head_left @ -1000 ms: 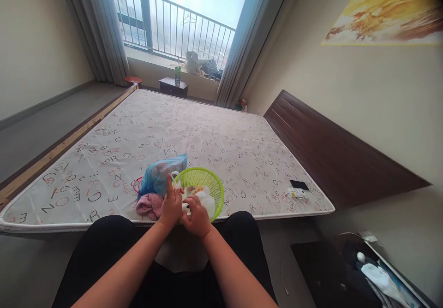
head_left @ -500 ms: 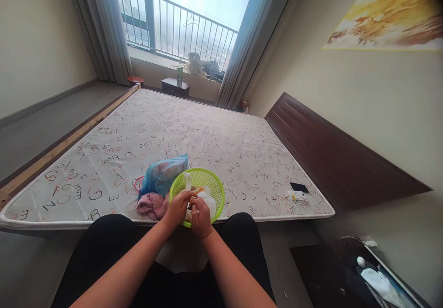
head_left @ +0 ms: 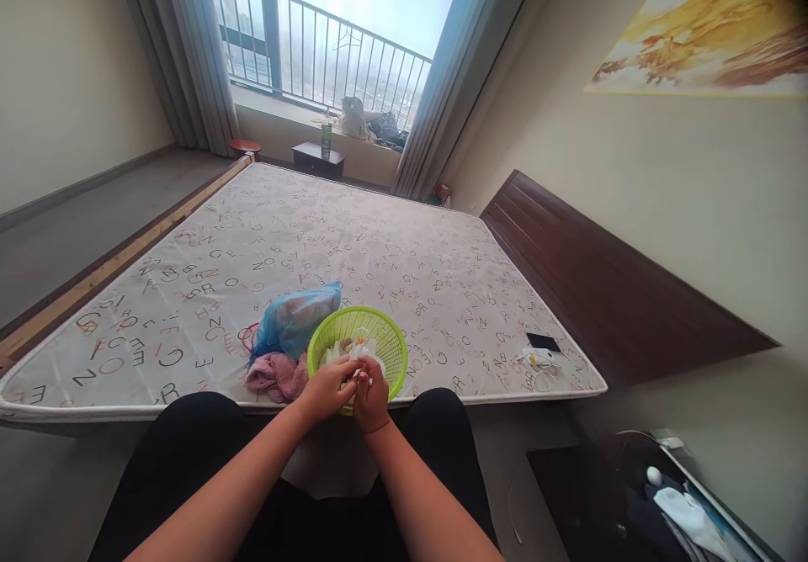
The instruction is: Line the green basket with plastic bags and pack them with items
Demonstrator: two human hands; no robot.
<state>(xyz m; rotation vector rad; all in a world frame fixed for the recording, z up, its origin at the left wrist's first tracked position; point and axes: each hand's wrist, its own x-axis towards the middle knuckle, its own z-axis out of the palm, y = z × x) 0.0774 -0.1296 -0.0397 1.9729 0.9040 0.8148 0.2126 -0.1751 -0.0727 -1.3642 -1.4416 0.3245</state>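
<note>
My left hand (head_left: 329, 387) and my right hand (head_left: 371, 395) meet over the near side of a lime-green plastic basket (head_left: 399, 343). Both are closed, fingertips pinched on a crumpled white plastic bag (head_left: 362, 347) with small orange markings. More whitish, thin plastic lies inside the basket, partly covered by my hands. Left of the basket, a blue plastic bag (head_left: 296, 320) with something inside rests on the mattress. A pink fluffy cloth (head_left: 276, 377) lies bunched in front of it.
The letter-printed mattress (head_left: 353, 242) stretches to the window. A dark phone (head_left: 544, 342) and a white cable (head_left: 543, 363) lie near its right corner, by the wooden headboard (head_left: 606, 284). Low at right stands a dark cabinet (head_left: 568, 495) with clothes.
The white plastic, raised as an upright strip on the left before, now sits lower between my hands. My left hand has shifted slightly down, and my fingers have drawn together.
</note>
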